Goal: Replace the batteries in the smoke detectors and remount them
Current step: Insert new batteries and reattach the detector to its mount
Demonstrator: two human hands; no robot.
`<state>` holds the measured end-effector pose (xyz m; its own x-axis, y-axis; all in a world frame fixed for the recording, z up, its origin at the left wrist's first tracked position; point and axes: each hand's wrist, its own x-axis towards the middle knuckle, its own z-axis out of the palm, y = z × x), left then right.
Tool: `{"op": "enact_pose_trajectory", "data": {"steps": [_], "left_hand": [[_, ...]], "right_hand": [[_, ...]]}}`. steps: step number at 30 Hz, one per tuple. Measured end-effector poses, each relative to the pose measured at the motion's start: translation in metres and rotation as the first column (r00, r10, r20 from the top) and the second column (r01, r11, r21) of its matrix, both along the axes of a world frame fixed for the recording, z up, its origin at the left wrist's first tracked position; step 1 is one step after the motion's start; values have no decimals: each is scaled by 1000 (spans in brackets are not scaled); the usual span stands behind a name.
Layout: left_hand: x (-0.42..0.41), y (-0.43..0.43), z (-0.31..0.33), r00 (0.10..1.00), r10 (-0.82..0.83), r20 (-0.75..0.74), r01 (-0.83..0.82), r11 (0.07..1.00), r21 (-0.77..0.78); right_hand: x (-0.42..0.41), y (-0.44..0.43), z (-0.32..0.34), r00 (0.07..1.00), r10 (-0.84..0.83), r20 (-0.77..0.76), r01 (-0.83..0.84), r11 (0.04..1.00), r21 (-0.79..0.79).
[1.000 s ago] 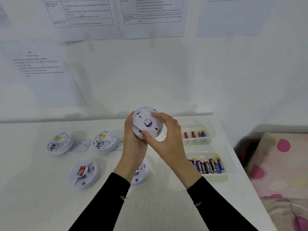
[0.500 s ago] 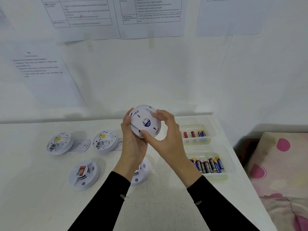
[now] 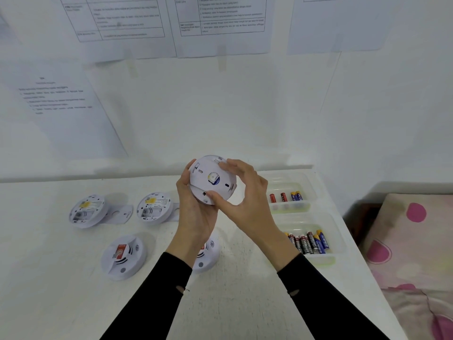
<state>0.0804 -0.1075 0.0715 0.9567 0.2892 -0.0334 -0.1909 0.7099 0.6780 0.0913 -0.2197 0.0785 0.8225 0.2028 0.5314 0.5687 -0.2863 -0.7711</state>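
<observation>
The person holds 1 detector (image 3: 212, 180) in the air above the table (image 3: 49, 290), with its back side turned to the camera. The left hand (image 3: 193, 214) cups the body from below and from the left, with fingers curled round the rim. The right hand (image 3: 247, 200) grasps the round plate (image 3: 203, 176) on the back: the thumb presses at the lower edge and the other fingers bend over the upper edge. I judge this is a twist of the plate against the body, but I cannot tell if it is to lock or to unlock.

The detector is probably light, a hard and smooth plastic shell, so it can slip in a loose grip. The best place to hold is the rim, as both hands do now. The small locking tabs are likely thin, so the plate should be turned gently and not pulled.

On the table behind, 2 open detectors (image 3: 87, 212) (image 3: 154, 208) lie back side up. In front lie 2 closed detectors (image 3: 123, 257) (image 3: 208, 256), 1 partly hidden under the left forearm. At the right, 2 trays (image 3: 289, 210) (image 3: 321, 260) contain batteries (image 3: 308, 242).
</observation>
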Motion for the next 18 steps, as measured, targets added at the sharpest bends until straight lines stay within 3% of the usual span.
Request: {"op": "enact_pose_trajectory", "data": {"steps": [11, 14, 18], "left_hand": [[-4, -11, 2, 999, 47, -20, -47, 999, 8], [-4, -7, 2, 999, 43, 8, -43, 999, 18], [-4, 3, 5, 997, -51, 50, 55, 995, -83]], "right_hand": [[-6, 14, -10, 991, -109, -79, 114, 991, 72], [-5, 13, -9, 994, -79, -79, 83, 996, 41], [3, 6, -5, 997, 4, -78, -8, 999, -43]]}}
